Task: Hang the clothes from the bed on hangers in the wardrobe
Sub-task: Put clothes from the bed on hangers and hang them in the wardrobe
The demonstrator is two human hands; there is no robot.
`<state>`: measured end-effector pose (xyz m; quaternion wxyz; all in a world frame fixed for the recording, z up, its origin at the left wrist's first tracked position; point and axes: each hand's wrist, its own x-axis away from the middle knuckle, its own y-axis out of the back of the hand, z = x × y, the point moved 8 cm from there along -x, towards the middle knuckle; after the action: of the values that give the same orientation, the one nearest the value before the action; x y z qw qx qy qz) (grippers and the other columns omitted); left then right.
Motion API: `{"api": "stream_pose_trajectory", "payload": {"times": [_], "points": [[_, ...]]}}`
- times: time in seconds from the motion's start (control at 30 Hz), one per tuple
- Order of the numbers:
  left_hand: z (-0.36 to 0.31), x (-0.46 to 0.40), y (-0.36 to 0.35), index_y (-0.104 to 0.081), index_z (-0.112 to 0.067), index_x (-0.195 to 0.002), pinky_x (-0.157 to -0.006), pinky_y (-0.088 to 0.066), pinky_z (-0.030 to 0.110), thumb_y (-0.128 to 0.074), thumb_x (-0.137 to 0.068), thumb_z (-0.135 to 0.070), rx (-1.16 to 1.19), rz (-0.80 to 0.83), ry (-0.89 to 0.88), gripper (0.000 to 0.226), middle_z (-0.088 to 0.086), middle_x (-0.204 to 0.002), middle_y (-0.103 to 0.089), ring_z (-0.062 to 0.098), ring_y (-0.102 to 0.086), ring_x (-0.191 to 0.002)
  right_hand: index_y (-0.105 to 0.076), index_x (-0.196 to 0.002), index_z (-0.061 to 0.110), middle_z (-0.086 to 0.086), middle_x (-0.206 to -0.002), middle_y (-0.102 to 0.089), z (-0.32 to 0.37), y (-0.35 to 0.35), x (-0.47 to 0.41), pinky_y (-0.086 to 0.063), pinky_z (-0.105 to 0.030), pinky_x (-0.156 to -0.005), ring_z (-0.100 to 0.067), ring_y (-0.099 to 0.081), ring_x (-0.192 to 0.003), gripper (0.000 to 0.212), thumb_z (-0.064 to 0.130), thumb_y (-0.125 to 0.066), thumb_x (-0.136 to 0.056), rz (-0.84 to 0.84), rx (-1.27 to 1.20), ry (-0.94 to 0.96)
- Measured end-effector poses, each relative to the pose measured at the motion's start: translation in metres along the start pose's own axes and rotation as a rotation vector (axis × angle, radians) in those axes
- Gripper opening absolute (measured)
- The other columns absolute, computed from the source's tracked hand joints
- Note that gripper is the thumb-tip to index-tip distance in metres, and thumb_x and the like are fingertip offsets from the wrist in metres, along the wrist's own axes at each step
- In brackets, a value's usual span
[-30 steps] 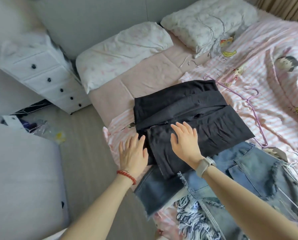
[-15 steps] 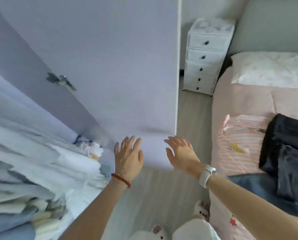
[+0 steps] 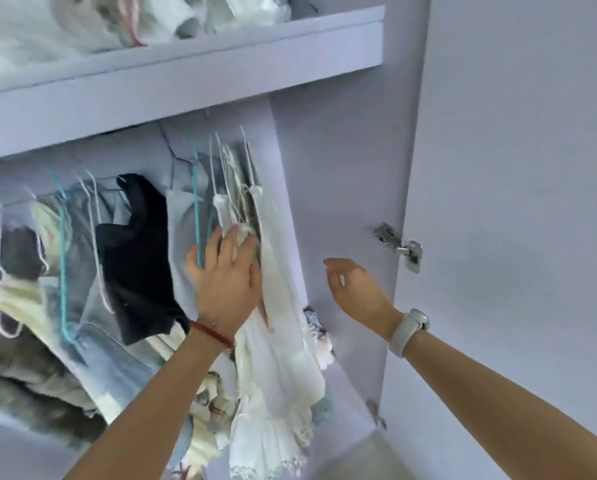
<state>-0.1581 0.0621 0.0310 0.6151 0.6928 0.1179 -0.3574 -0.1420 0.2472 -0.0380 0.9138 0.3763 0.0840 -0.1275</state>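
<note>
I face the open lilac wardrobe [image 3: 342,161]. Several garments hang inside on thin wire hangers: a black top [image 3: 134,258], a pale blue piece [image 3: 181,244] on a teal hanger [image 3: 196,188], and white lacy clothes [image 3: 279,341] at the right end. My left hand [image 3: 226,275], with a red bead bracelet, lies flat with straight fingers against the pale blue and white clothes, fingertips among the hanger wires. My right hand [image 3: 354,289], wearing a pale watch, hovers with loosely bent fingers in front of the wardrobe's inner side wall, holding nothing. The bed is out of view.
A shelf [image 3: 186,64] above the rail carries folded white items. The open wardrobe door [image 3: 515,202] stands at the right, with metal hinges [image 3: 399,245] on its edge. More clothes in grey, cream and denim [image 3: 30,289] crowd the left part of the rail.
My view swung from the bed, past the wardrobe door, up into the wardrobe. Both hands left the black garment on the bed; the left now presses on hanging clothes.
</note>
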Motion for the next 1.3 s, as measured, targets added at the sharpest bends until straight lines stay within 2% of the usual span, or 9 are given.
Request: {"api": "stream_pose_trajectory", "payload": {"times": [0.17, 0.3, 0.47, 0.63, 0.8, 0.93, 1.03, 1.17, 1.3], "points": [[0.039, -0.046, -0.017, -0.055, -0.013, -0.126, -0.1, -0.024, 0.061, -0.035, -0.089, -0.03, -0.091, 0.116, 0.061, 0.045, 0.013, -0.136, -0.049, 0.035, -0.037, -0.132, -0.059, -0.106, 0.004, -0.012, -0.1, -0.064, 0.062, -0.027, -0.092, -0.035, -0.025, -0.069, -0.031, -0.058, -0.094, 0.025, 0.017, -0.041, -0.094, 0.039, -0.164, 0.084], [0.048, -0.056, -0.046, -0.036, -0.021, -0.141, -0.109, -0.02, 0.056, -0.037, -0.097, -0.033, -0.07, 0.208, 0.143, 0.046, 0.004, -0.149, -0.033, 0.03, -0.02, -0.141, -0.034, -0.134, 0.009, -0.013, -0.126, -0.05, 0.083, -0.057, -0.135, -0.044, -0.036, -0.09, -0.032, -0.053, -0.111, 0.05, 0.037, -0.044, -0.093, 0.149, -0.155, 0.065], [0.049, -0.056, -0.054, -0.048, -0.016, -0.134, -0.091, -0.046, 0.05, -0.027, -0.091, -0.035, -0.051, 0.19, 0.143, 0.051, 0.01, -0.136, -0.05, 0.035, -0.038, -0.131, -0.018, -0.143, 0.011, -0.018, -0.134, -0.039, 0.08, -0.06, -0.16, -0.042, -0.041, -0.09, -0.037, -0.049, -0.113, 0.052, 0.018, -0.038, -0.094, 0.112, -0.027, 0.149], [0.054, -0.053, -0.064, -0.042, -0.018, -0.137, -0.088, -0.048, 0.046, -0.023, -0.092, -0.036, -0.016, 0.196, 0.193, 0.052, 0.006, -0.142, -0.044, 0.031, -0.033, -0.135, -0.039, -0.122, 0.009, -0.019, -0.11, -0.059, 0.068, -0.043, -0.187, -0.038, -0.037, -0.069, -0.04, -0.056, -0.096, 0.03, 0.023, -0.029, -0.098, -0.008, 0.206, 0.126], [0.05, -0.054, -0.069, -0.043, -0.019, -0.137, -0.085, -0.05, 0.044, -0.023, -0.092, -0.037, 0.001, 0.219, 0.208, 0.052, 0.005, -0.143, -0.043, 0.031, -0.032, -0.136, -0.045, -0.113, 0.005, -0.021, -0.098, -0.064, 0.072, -0.03, -0.202, -0.034, -0.035, -0.067, -0.042, -0.058, -0.091, 0.025, 0.014, -0.031, -0.094, -0.083, 0.287, 0.11], [0.056, -0.053, -0.066, -0.045, -0.023, -0.136, -0.093, -0.044, 0.046, -0.023, -0.091, -0.039, 0.041, 0.195, 0.228, 0.053, 0.01, -0.142, -0.043, 0.028, -0.029, -0.137, -0.05, -0.111, 0.004, -0.025, -0.095, -0.063, 0.078, -0.005, -0.203, -0.035, -0.035, -0.067, -0.044, -0.057, -0.091, 0.027, 0.014, -0.032, -0.095, -0.2, 0.148, 0.137], [0.059, -0.054, -0.063, -0.046, -0.021, -0.135, -0.102, -0.033, 0.053, -0.026, -0.091, -0.035, 0.042, 0.189, 0.235, 0.051, 0.012, -0.141, -0.043, 0.028, -0.028, -0.138, -0.051, -0.112, 0.004, -0.024, -0.091, -0.063, 0.07, 0.013, -0.188, -0.041, -0.039, -0.072, -0.044, -0.057, -0.088, 0.026, 0.015, -0.034, -0.096, -0.248, 0.016, 0.149], [0.053, -0.056, -0.064, -0.032, -0.02, -0.142, -0.11, -0.003, 0.058, -0.038, -0.094, -0.027, 0.009, 0.202, 0.26, 0.049, 0.005, -0.151, -0.027, 0.022, -0.01, -0.143, -0.057, -0.103, 0.005, -0.016, -0.078, -0.063, 0.038, 0.022, -0.152, -0.044, -0.039, -0.075, -0.04, -0.058, -0.083, 0.021, 0.02, -0.045, -0.093, -0.222, -0.105, 0.117], [0.001, -0.067, -0.038, -0.057, -0.009, -0.123, -0.107, -0.01, 0.061, -0.048, -0.086, -0.017, 0.038, 0.014, 0.069, 0.039, 0.014, -0.133, -0.051, 0.031, -0.036, -0.134, -0.062, -0.098, 0.008, -0.017, -0.072, -0.066, -0.006, 0.037, -0.106, -0.044, -0.038, -0.071, -0.038, -0.061, -0.079, 0.019, 0.023, -0.053, -0.091, -0.195, -0.007, 0.047]]}}
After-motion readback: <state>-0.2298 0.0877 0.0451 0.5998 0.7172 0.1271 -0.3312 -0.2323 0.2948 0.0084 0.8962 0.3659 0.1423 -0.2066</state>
